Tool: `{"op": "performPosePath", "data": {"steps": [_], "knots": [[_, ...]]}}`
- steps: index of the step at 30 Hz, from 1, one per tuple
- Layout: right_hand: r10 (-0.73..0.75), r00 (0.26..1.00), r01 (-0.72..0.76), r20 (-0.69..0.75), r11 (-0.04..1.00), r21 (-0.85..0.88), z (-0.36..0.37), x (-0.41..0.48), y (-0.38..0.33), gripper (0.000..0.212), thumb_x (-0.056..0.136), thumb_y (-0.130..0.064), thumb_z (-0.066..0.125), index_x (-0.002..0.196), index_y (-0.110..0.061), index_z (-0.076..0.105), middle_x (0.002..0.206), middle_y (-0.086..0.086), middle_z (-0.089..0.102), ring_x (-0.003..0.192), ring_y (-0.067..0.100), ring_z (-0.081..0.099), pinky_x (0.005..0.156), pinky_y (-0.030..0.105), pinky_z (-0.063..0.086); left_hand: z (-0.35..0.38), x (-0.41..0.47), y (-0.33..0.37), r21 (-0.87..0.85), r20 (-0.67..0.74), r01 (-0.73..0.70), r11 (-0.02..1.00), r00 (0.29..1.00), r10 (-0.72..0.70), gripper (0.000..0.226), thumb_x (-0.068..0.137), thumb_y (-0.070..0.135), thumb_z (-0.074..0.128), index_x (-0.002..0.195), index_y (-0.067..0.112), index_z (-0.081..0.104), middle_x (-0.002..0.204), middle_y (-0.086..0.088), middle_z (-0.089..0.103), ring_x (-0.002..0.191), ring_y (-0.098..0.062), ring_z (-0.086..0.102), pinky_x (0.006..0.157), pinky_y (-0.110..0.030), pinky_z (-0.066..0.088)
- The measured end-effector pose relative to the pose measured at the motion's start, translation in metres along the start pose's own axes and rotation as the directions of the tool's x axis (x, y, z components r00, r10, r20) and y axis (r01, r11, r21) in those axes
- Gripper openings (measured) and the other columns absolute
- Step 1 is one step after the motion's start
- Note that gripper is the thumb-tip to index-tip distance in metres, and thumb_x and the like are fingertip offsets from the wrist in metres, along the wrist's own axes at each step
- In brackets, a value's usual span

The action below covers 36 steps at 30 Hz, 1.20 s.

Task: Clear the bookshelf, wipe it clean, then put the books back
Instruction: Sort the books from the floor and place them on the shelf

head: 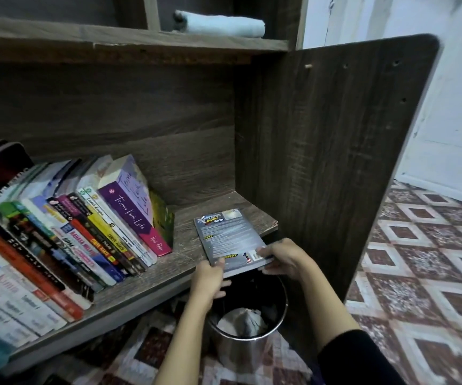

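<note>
A grey SPM workbook lies flat at the right end of the dark wooden shelf board, its near edge over the front lip. My left hand grips its near left corner, thumb on the cover. My right hand pinches its near right corner. A row of several books leans leftward along the shelf, ending in a purple book and a green one. A rolled pale blue cloth lies on the shelf above.
A round metal bin with crumpled paper stands on the floor under the shelf, below my hands. The bookcase's side panel walls off the right. Patterned floor covering spreads to the right.
</note>
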State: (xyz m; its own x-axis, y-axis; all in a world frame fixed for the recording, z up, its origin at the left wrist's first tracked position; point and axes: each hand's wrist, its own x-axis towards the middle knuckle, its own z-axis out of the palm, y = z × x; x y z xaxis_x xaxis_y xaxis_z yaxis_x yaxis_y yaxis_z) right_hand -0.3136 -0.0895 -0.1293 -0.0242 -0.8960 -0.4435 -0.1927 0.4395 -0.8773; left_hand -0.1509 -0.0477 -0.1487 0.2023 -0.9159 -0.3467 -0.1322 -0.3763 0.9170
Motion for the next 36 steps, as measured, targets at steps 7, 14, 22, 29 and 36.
{"op": "performPosePath", "data": {"steps": [7, 14, 22, 29, 36], "knots": [[-0.007, 0.936, -0.137, 0.351, 0.913, 0.384, 0.0, -0.005, 0.001, 0.025, 0.086, 0.012, 0.053, 0.103, -0.006, 0.057, 0.093, 0.015, 0.066, 0.068, 0.023, 0.071, 0.052, 0.035, 0.059, -0.024, 0.005, 0.003, -0.231, 0.014, -0.004, 0.973, 1.0, 0.008, 0.017, 0.1, 0.011, 0.044, 0.113, 0.003, 0.05, 0.118, -0.019, 0.06, 0.098, -0.025, 0.059, 0.063, -0.025, 0.052], [-0.397, 0.893, 0.265, 0.209, 0.842, 0.469, 0.016, -0.033, -0.056, 0.05, 0.079, 0.023, 0.047, 0.101, -0.021, 0.042, 0.1, 0.013, 0.055, 0.078, 0.029, 0.063, 0.049, 0.042, 0.057, -0.057, -0.017, 0.045, 0.138, -0.199, -0.391, 0.91, 0.889, 0.412, 0.038, 0.096, 0.018, 0.053, 0.134, 0.01, 0.05, 0.131, -0.006, 0.057, 0.11, -0.013, 0.055, 0.086, -0.021, 0.045], [-0.782, 0.621, 0.766, -0.053, 0.62, -0.169, 0.112, -0.045, -0.056, 0.038, 0.079, 0.004, 0.056, 0.096, -0.024, 0.038, 0.087, 0.003, 0.059, 0.072, 0.026, 0.057, 0.07, 0.035, 0.042, -0.123, -0.043, 0.088, 0.719, -0.349, -0.489, 0.495, 0.362, 0.864, 0.072, 0.091, 0.053, 0.044, 0.148, 0.011, 0.027, 0.153, -0.006, 0.03, 0.143, -0.021, 0.022, 0.114, -0.031, 0.011], [-0.766, 0.637, 0.764, 0.084, 0.613, -0.2, 0.169, -0.034, -0.029, 0.041, 0.079, 0.003, 0.05, 0.098, -0.031, 0.038, 0.086, -0.005, 0.056, 0.084, 0.029, 0.059, 0.079, 0.035, 0.043, -0.168, -0.032, 0.094, 0.936, -0.164, -0.164, 0.312, 0.581, 0.797, 0.098, 0.08, 0.075, 0.036, 0.153, 0.017, 0.004, 0.16, 0.002, 0.002, 0.147, -0.016, -0.005, 0.115, -0.047, -0.008], [-0.654, 0.736, 0.677, 0.176, 0.708, -0.2, 0.175, -0.014, -0.032, 0.054, 0.083, 0.001, 0.055, 0.114, -0.041, 0.042, 0.129, -0.003, 0.059, 0.118, 0.017, 0.056, 0.097, 0.033, 0.042, -0.174, -0.024, 0.094, 0.974, -0.117, -0.091, 0.207, 0.576, 0.809, 0.093, 0.073, 0.077, 0.046, 0.148, 0.026, 0.027, 0.151, 0.003, 0.035, 0.144, -0.014, 0.02, 0.115, -0.048, -0.002]]}}
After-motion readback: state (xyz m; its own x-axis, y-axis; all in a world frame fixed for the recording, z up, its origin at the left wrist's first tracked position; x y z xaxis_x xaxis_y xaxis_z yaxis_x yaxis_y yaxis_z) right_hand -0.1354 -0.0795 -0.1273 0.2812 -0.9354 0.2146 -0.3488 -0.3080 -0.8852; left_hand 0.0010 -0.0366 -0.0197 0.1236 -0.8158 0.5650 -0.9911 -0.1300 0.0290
